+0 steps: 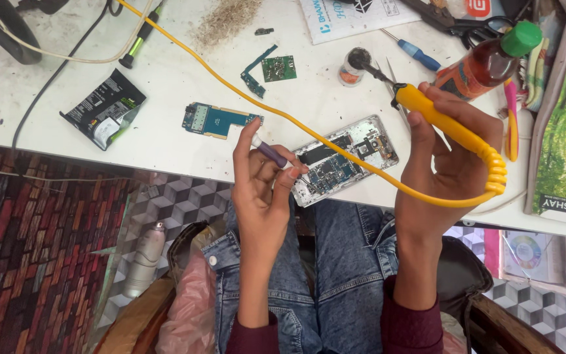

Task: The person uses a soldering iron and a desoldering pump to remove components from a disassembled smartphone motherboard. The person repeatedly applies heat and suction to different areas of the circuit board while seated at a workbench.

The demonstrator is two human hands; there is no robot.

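Note:
My right hand (450, 154) grips a yellow soldering iron (437, 115) whose dark tip (369, 67) reaches into a small round pot of paste (350, 67). Its yellow cable (283, 115) loops from the handle's end across the table to the far left. My left hand (263, 187) pinches a thin purple and white tool (268, 152) near the front edge of the white table (165, 137). An opened phone (347, 159) with its blue board exposed lies between my hands, just right of my left fingers.
A blue circuit board (216, 120), smaller board pieces (271, 69), a black battery (105, 108), a blue-handled screwdriver (417, 52), a brown bottle with a green cap (489, 62), scissors (476, 29) and papers lie on the table. A grey canister (144, 259) lies on the floor at left.

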